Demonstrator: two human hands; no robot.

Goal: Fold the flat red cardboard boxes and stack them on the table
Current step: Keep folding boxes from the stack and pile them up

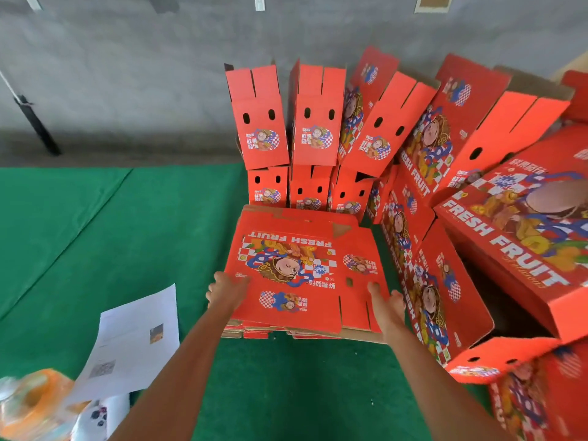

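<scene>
A person's two bare arms reach forward and down over a green surface (133, 237) toward a low pile of flat red boxes (286, 332). The top flat box (299, 268) lies face up directly between the hands, its printed words upside down to the viewer. Its long axis runs left to right, across the line of the arms, so each hand meets one short end.

The left hand (227, 289) is at the top box's left edge, near the corner closest to the person. Its fingers lie over the edge and seem to touch the cardboard, but the frame does not show whether they curl under it to grip.

The right hand (386, 305) is at the opposite, right edge, a little nearer the person than the left. Its fingers rest on the red face beside a small cut-out hole; whether the thumb is hooked beneath is hidden.

Both hands appear about equally close to the box, one per side, which suits lifting it level off the pile, judging by the task.

Beyond the fingertips, folded boxes (286, 128) stand upright in rows against a grey wall (127, 74). To the right of the right hand, more folded boxes (477, 218) lean and lie on their sides. To the left of the left arm lies a white paper sheet (136, 342), with a blurred orange and white bundle (38, 405) nearer the person.
</scene>
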